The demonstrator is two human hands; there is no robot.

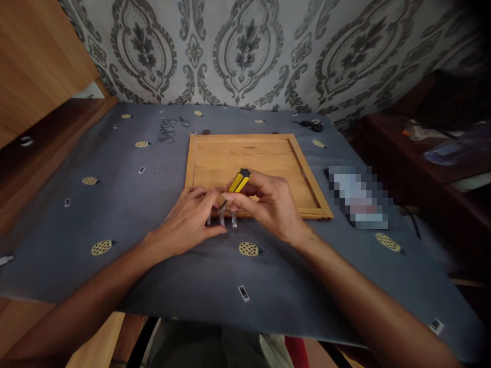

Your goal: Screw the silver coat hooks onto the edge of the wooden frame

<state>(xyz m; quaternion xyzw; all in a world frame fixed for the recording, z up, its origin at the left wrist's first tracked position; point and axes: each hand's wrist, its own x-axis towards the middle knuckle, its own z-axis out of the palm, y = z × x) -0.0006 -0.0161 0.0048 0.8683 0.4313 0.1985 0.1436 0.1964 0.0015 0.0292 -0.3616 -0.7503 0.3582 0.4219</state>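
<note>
A: Where do we have the panel?
B: Our wooden panel (245, 148) lies flat mid-frame on the blue pineapple-print cloth (192, 296), raised rim up.
A: Right hand?
B: Our right hand (274, 204), center of frame, pinches the yellow-and-black screwdriver (240, 180) between thumb and fingers. Handle leans up-right, shaft runs down-left to the panel's near edge. We can't tell if the tip is seated.
A: Left?
B: Our left hand (192, 214), just left of center, is at the panel's near-left corner. Thumb apart from fingers, shiny hooks (234, 221) between and just beside. We can't tell if it's pinching one.
A: Hooks?
B: We count three in a row at the near edge, below center. More loose hooks (166, 128) in a cluster, upper left of the panel.
A: Anything else?
B: Small black item (315, 125) upper right, type unclear to us. Pixelated object (358, 197) right of the panel.
</note>
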